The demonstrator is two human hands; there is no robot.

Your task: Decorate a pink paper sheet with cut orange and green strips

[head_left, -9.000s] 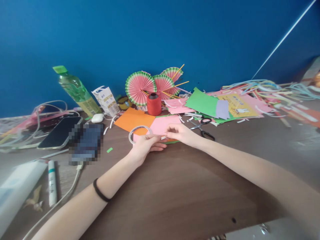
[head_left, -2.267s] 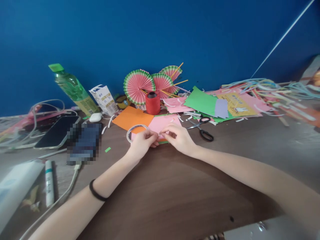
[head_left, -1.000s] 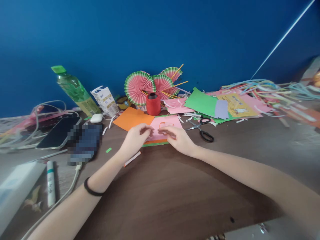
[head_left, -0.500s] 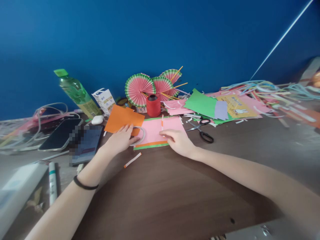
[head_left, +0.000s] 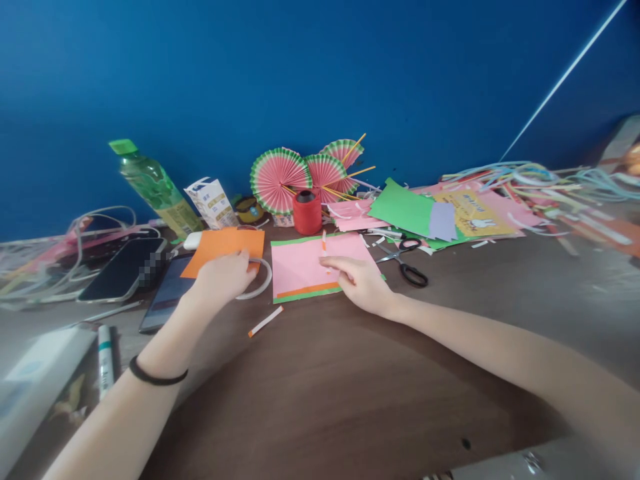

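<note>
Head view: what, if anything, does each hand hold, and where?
Left hand lies over the white tape ring and orange paper sheet; grip unclear. Right hand only presses the pink paper sheet.

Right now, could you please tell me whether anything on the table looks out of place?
A loose strip lies alone on the table, apart from the pink sheet. The orange sheet under the left hand sits askew, overlapping a phone.

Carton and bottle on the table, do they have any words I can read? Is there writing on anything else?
No text here can be read.
Small carton: printed label, too small to read.
Green bottle: label blurred.
Yellow sheet: heading too blurred to read.
White pen: print unreadable.
</note>
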